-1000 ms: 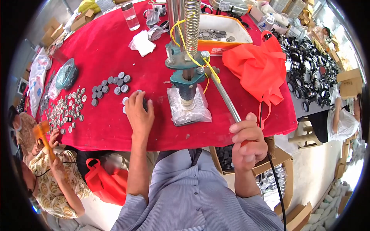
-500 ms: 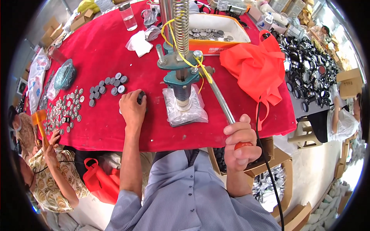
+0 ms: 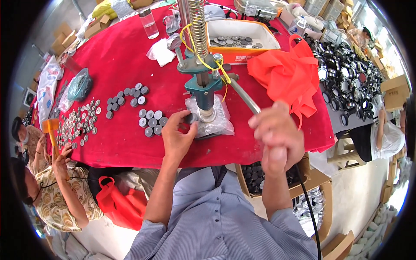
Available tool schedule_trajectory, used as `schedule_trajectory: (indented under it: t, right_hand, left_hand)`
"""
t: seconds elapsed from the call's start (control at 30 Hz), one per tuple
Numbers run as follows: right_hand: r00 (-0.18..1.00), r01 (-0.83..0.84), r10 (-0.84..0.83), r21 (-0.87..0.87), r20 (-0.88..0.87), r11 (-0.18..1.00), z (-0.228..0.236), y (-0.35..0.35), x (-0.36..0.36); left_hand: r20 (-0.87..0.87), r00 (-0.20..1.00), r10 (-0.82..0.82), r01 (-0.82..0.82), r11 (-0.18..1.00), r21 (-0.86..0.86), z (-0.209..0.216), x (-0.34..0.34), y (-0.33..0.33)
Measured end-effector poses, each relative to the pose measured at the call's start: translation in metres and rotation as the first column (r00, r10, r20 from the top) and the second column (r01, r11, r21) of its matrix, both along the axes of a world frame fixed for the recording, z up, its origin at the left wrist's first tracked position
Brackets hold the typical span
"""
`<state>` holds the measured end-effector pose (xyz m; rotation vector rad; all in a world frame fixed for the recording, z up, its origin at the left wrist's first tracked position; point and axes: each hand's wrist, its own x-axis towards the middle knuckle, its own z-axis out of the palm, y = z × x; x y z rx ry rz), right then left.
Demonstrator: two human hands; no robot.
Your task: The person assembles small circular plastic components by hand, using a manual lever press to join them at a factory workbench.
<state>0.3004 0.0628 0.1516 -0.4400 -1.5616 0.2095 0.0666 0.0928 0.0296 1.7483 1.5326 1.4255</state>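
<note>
My left hand (image 3: 177,138) pinches a dark round cap (image 3: 190,118) between thumb and fingers, close beside the foot of a green hand press (image 3: 205,92). Clear plastic film (image 3: 222,125) covers the pad under the press's ram. On the right, my right hand (image 3: 279,138), smeared by motion, is closed round the end of the metal press lever (image 3: 245,96); its knob is hidden by the fingers. Left of my left hand, several grey round caps (image 3: 152,122) lie in a group, with another curved row of caps (image 3: 125,97) farther off.
Small metal rings (image 3: 80,123) are spread at the left, near a co-worker's hand with an orange mallet (image 3: 50,126). Behind the press stand an orange-and-white box (image 3: 242,54) of round parts and a glass (image 3: 148,24). A red bag (image 3: 284,69) and black round pieces (image 3: 346,80) lie right.
My left hand has moved right to the press with a dark cap, uncovering a group of caps. My right hand has moved up and away from me with the lever.
</note>
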Motion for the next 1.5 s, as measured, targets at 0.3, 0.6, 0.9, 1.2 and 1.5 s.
schedule_trajectory:
  t: [0.3, 0.6, 0.9, 1.2, 1.5]
  right_hand:
    - [0.995, -0.100, 0.094, -0.218, -0.038, 0.971, 0.102, 0.100, -0.025]
    - [0.971, -0.189, 0.158, -0.168, -0.182, 0.967, 0.079, 0.084, -0.024]
    - [0.995, -0.067, 0.063, -0.047, -0.081, 0.997, -0.040, -0.019, -0.002]
    - [0.988, -0.045, 0.049, 0.029, -0.148, 0.999, -0.055, -0.015, -0.008]
    - [0.999, -0.008, 0.007, 0.042, 0.036, 0.999, 0.010, 0.018, -0.003]
  left_hand:
    - [-0.002, 0.999, -0.041, 0.042, 0.997, 0.062, -0.007, 0.022, 0.010]
    - [-0.074, 0.997, 0.008, -0.001, 0.995, 0.100, -0.001, 0.033, 0.015]
    - [-0.701, 0.654, 0.284, -0.256, 0.955, 0.149, -0.005, -0.077, 0.017]
    - [-0.674, 0.707, 0.214, -0.238, 0.970, 0.059, -0.013, -0.066, 0.022]
    - [-0.587, 0.760, 0.279, -0.223, 0.960, 0.168, -0.023, -0.061, 0.021]
